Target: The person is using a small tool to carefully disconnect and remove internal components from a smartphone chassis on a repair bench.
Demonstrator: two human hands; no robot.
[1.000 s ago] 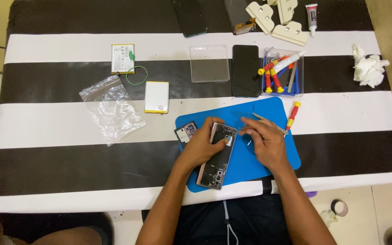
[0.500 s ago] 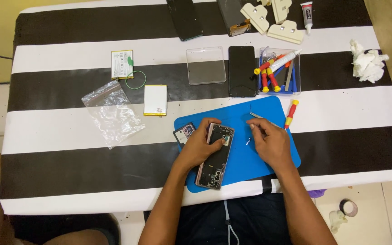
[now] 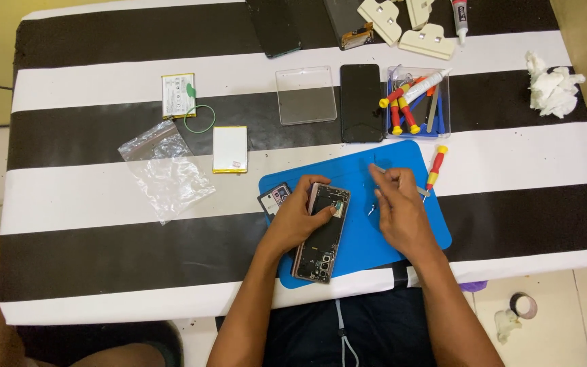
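Two hands: left hand (image 3: 295, 219) on opened phone (image 3: 322, 231).

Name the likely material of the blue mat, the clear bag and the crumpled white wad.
Blue rectangular work mat: probably silicone or rubber, matte, lies flat.
Clear plastic bag: thin film, glossy, wrinkled and see-through.
Crumpled white wad: seemingly tissue paper, soft irregular folds.

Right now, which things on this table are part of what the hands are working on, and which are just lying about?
In use:
- opened phone, steadied by the left hand
- thin metal tool, pinched in the right hand
- blue mat under both

Lying about:
- clear plastic bag
- battery
- green ring
- clear lid
- black phone
- tool tray
- crumpled tissue
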